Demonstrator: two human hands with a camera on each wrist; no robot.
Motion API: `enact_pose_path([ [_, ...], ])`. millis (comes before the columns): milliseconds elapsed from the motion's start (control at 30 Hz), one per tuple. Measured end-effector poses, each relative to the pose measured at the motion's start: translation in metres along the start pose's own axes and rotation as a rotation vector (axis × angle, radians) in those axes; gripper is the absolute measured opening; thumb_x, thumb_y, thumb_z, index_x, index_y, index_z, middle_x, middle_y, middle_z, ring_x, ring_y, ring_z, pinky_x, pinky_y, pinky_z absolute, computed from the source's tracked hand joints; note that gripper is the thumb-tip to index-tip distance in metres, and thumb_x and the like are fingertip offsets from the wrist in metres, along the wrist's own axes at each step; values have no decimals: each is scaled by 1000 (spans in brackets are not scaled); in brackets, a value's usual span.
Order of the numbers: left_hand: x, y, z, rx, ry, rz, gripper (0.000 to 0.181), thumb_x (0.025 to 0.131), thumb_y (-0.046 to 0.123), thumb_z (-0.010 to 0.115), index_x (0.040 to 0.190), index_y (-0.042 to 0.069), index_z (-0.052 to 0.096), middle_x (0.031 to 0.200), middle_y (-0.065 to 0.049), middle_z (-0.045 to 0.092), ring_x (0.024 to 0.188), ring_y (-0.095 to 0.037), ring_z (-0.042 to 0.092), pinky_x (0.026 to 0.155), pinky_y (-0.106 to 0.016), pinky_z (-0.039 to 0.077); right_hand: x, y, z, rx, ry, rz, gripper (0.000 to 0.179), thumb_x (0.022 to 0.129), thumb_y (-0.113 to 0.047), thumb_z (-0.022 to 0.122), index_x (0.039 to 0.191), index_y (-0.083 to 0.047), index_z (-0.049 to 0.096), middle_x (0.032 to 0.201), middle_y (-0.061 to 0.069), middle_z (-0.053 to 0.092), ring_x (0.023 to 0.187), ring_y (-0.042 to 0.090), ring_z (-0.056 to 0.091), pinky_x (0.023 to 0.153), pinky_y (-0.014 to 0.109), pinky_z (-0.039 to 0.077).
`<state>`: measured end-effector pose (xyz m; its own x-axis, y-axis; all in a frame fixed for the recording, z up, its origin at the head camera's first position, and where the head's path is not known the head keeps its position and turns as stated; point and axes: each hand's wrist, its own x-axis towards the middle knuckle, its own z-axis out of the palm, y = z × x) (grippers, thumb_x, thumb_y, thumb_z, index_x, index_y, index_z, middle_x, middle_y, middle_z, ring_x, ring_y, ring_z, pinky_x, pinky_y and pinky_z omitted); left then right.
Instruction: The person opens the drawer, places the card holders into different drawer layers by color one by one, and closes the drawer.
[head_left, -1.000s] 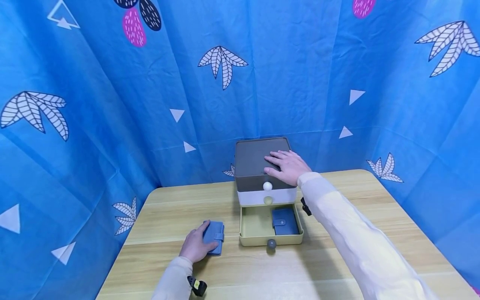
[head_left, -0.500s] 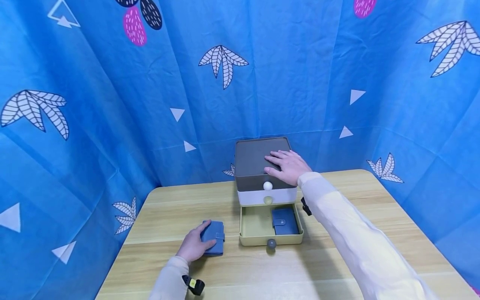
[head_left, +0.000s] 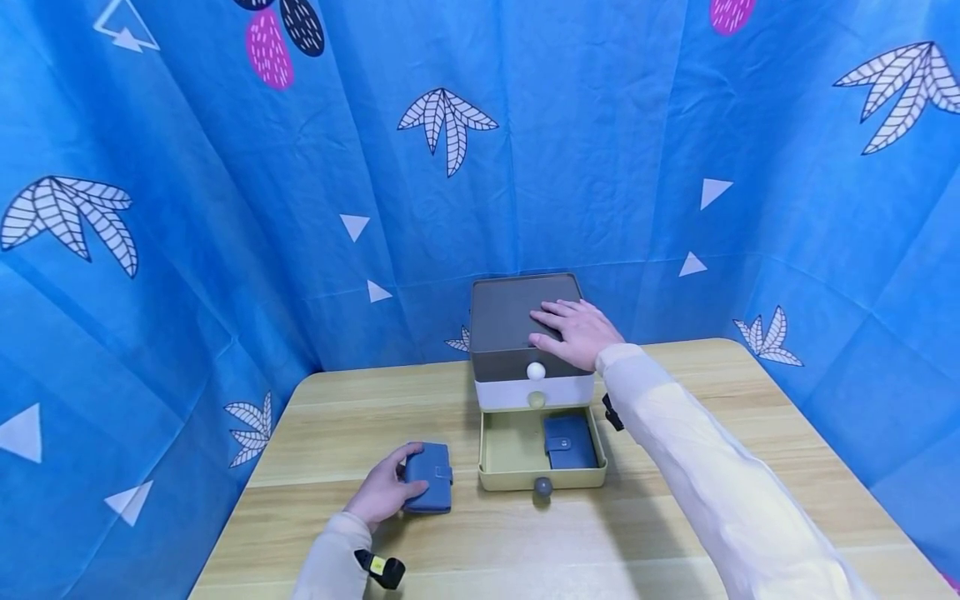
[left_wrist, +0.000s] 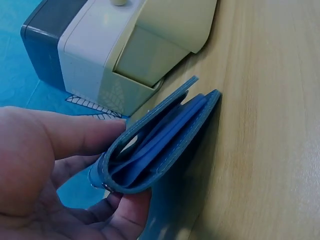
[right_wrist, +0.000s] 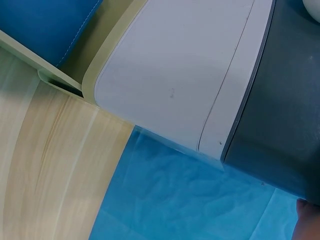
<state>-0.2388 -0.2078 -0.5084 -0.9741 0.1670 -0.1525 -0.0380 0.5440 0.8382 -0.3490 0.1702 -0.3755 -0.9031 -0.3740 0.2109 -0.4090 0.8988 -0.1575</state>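
A blue wallet (head_left: 431, 479) with a strap on its right side is held by my left hand (head_left: 377, 492) at its left edge. In the left wrist view, thumb and fingers pinch the folded spine of the wallet (left_wrist: 160, 135), which stands tilted with its leaves slightly parted. My right hand (head_left: 577, 333) lies with fingers spread on the dark top of a small stacked drawer box (head_left: 498, 321). Its bottom drawer (head_left: 510, 481), pale green with a grey knob, is pulled out. A second, darker blue wallet (head_left: 573, 446) lies in the right part of that drawer.
The drawer box stands near the back edge of the wooden table (head_left: 352, 417). A white upper drawer (head_left: 502, 394) is closed above the pulled-out one. Blue patterned curtain (head_left: 600, 167) hangs behind and at both sides.
My left hand has shifted a little left, toward the wallet's left edge, uncovering more of its cover. The right hand stays on the box, and the drawer has not moved.
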Motion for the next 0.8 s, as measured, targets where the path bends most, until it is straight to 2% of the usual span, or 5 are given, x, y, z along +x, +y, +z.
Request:
enact_pose_path([
  [100, -1, -1, -1, -34, -23, -7, 55, 84, 8, 73, 135, 16, 53, 107, -18, 53, 90, -27, 53, 67, -33, 45, 0, 1, 1, -4, 0, 1, 75, 89, -76, 26, 148, -31, 39, 153, -1, 34, 143, 24, 24, 116, 48, 10],
  [500, -2, -2, -1, -91, -32, -13, 54, 81, 11, 77, 130, 15, 55, 97, -14, 51, 83, -25, 48, 64, -32, 42, 1, 1, 1, -8, -5, -3, 75, 90, -76, 27, 148, -30, 38, 154, -1, 33, 143, 24, 24, 116, 47, 10],
  [800, -3, 2, -4, -133, 20, 21, 54, 81, 7, 76, 131, 14, 55, 100, -14, 49, 84, -23, 50, 66, -31, 47, 0, -1, -1, -7, -14, -2, 73, 91, -73, 30, 149, -29, 37, 154, 0, 32, 144, 25, 23, 116, 49, 9],
])
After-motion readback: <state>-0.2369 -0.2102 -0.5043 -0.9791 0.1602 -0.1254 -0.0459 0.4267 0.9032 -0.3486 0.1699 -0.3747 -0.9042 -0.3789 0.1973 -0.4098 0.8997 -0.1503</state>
